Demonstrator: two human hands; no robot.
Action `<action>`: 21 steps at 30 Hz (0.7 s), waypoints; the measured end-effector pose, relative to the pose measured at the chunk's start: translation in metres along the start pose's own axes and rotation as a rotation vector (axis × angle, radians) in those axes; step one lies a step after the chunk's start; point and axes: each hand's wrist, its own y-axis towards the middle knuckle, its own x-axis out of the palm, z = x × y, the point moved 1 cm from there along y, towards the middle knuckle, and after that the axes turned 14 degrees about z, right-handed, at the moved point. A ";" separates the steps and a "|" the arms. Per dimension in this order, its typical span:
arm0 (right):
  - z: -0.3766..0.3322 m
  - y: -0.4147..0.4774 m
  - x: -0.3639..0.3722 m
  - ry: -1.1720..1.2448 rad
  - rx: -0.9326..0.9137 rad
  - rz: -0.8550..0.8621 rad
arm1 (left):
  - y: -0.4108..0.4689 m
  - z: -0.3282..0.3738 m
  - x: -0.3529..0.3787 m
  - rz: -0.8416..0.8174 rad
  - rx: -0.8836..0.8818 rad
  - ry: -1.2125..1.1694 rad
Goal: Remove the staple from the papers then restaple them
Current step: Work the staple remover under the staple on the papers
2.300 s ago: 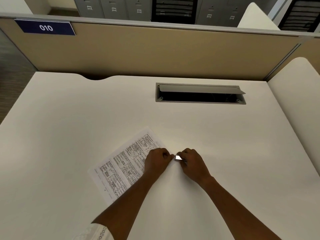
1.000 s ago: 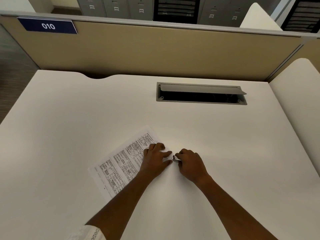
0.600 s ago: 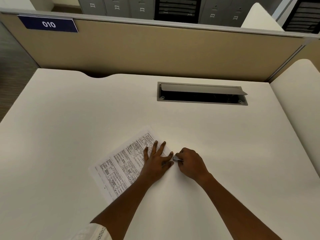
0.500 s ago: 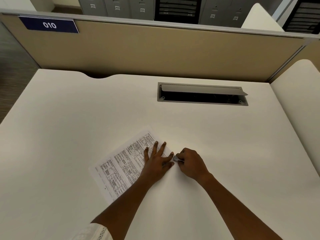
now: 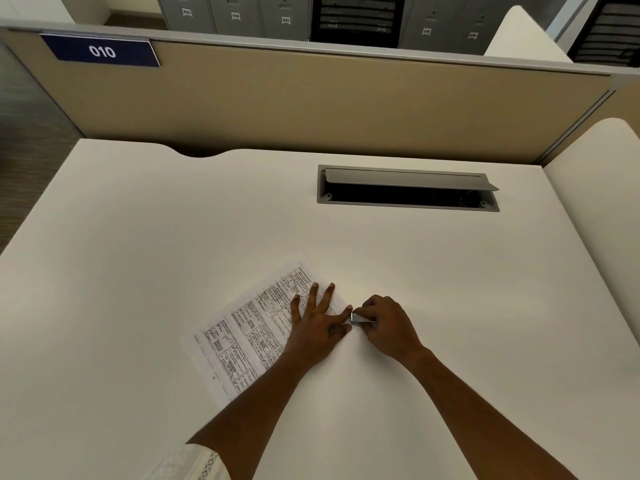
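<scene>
Printed papers (image 5: 249,327) lie slanted on the white desk (image 5: 138,254), one corner pointing right. My left hand (image 5: 318,323) rests flat on that corner, fingers spread, pressing the sheets down. My right hand (image 5: 384,323) is closed around a small shiny metal tool (image 5: 360,318), whose tip sits at the paper's corner beside my left fingertips. The staple itself is too small to make out. Part of the tool is hidden inside my fist.
A grey cable hatch (image 5: 408,188) with its lid raised is set into the desk further back. A beige partition (image 5: 311,105) with a blue "010" sign (image 5: 102,51) closes the far edge. Another white desk (image 5: 602,202) adjoins on the right.
My left hand went from a fist to a flat, spread palm on the papers. My right hand stayed at the corner with the metal tool.
</scene>
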 end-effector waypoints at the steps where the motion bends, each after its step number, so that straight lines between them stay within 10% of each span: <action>1: 0.000 0.000 0.000 0.009 0.002 -0.001 | 0.000 0.000 0.000 0.003 -0.005 -0.003; 21: 0.007 -0.006 -0.002 -0.070 -0.235 0.058 | 0.001 0.000 -0.002 0.029 -0.033 -0.044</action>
